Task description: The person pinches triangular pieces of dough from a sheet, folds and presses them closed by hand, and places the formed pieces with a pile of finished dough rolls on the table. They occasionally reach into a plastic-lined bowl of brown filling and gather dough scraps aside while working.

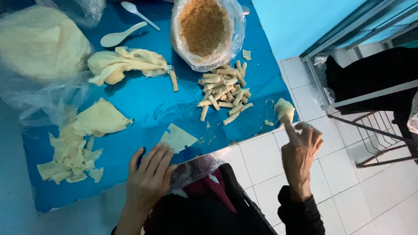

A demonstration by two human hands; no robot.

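Two hands at near edge of blue worktop (143, 109). Left hand (150, 176) flat, fingers spread, fingertips touching pale pastry sheet (177, 138). Right hand (300, 154) raised off worktop edge, fingers pinching small dough piece (284, 109). Beyond: heap of rolled pastry sticks (224, 89); torn sheets (80, 146) at left. Farther: clear plastic bag of brown crumbs (204, 28), two white spoons (124, 32), clear bag of pale dough (41, 48) far left.

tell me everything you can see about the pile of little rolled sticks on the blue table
The pile of rolled sticks is a loose heap of short, pale tan cylinders that look like rolled dough wrappers. They lie criss-crossed on the blue table, just below the clear plastic bag of brown crumbs. A few have strayed toward the near edge, and one lies apart to the left. Neither hand touches them.
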